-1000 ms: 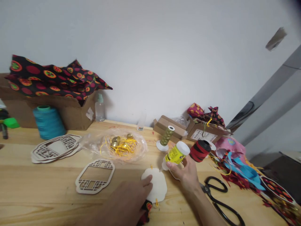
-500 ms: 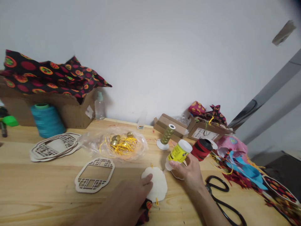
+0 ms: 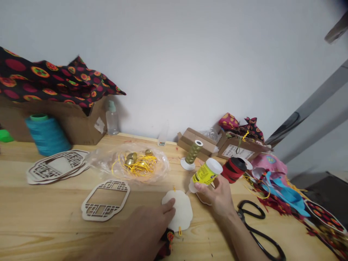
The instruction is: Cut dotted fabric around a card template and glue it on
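Observation:
My right hand point(image 3: 217, 195) is closed around a glue bottle point(image 3: 204, 174) with a yellow label and white base. Its narrow nozzle points down and left, close to the upper right edge of a pale scalloped plaque point(image 3: 181, 210). Small orange cord loops stick out at the plaque's top and bottom. On the plaque's left side lie the fingertips of my left hand point(image 3: 160, 217), gripping its edge; the thumb is hidden. Dark patterned fabric point(image 3: 169, 239) shows beneath that hand. Another pale piece point(image 3: 203, 197) lies partly hidden behind my right hand.
Left: a cut-out wooden frame point(image 3: 106, 214), stacked frames point(image 3: 35, 175), a blue thread cone point(image 3: 47, 136). Behind: a plastic bag point(image 3: 98, 159) with bells and yellow cord, a gold thread spool point(image 3: 193, 152). Right: a red-black ribbon roll point(image 3: 233, 170), black-handled scissors point(image 3: 262, 235), fabric scraps point(image 3: 288, 199).
The view has shifted slightly, so the things at the left sit farther left. Both hands keep nearly the same place, with the nozzle still at the plaque's upper right edge.

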Demonstrator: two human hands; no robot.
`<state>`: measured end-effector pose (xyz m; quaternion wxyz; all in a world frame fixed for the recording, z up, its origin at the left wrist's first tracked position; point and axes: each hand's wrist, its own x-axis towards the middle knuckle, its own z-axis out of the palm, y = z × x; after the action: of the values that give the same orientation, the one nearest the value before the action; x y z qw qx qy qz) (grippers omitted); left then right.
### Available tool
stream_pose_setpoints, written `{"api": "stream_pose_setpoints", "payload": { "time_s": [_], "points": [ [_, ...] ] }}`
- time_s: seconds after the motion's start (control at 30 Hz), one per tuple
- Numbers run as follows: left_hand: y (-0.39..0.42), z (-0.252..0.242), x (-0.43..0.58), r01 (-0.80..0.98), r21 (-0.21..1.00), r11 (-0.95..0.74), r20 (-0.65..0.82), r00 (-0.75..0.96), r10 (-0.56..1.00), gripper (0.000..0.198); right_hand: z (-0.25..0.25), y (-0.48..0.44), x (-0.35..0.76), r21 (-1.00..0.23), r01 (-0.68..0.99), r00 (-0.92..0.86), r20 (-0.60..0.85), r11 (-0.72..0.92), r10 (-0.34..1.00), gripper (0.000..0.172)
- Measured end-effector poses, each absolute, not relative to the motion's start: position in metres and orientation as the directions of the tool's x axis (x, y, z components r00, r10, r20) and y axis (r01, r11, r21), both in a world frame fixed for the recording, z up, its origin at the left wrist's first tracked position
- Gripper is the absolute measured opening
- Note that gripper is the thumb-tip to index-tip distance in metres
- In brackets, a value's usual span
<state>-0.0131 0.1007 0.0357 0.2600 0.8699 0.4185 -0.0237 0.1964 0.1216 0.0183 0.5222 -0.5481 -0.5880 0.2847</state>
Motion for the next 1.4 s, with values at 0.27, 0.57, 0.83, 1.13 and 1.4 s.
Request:
{"api": "stream_pose_setpoints", "payload": {
  "time_s": [0.27,0.57,0.83,1.13,1.4],
  "points": [
    [0.1,0.035,-0.013,0.754,0.451,-0.478,-0.278,0.627,0.728,0.069,0.016,0.121,0.202,-0.904,0.343,0.119,0.312,0.256,0.943,0.029],
    [0.1,0.015,-0.019,0.71,0.477,-0.517,-0.169,0.652,0.739,0.066,0.018,0.12,0.202,-0.979,0.022,0.196,0.205,0.205,0.959,0.035],
    [0.087,0.033,-0.006,0.712,0.347,-0.611,-0.297,0.701,0.648,0.053,0.025,0.121,0.185,-0.971,-0.047,0.33,0.205,0.233,0.922,0.035],
    [0.075,0.006,0.003,0.806,0.31,-0.504,-0.234,0.579,0.781,0.049,0.03,0.121,0.142,-0.874,0.431,0.14,0.308,0.223,0.941,0.029],
    [0.078,-0.001,0.003,0.796,0.468,-0.383,-0.193,0.515,0.835,0.044,0.02,0.116,0.135,-0.86,0.451,0.248,0.377,0.238,0.892,0.027]
  ]
}}
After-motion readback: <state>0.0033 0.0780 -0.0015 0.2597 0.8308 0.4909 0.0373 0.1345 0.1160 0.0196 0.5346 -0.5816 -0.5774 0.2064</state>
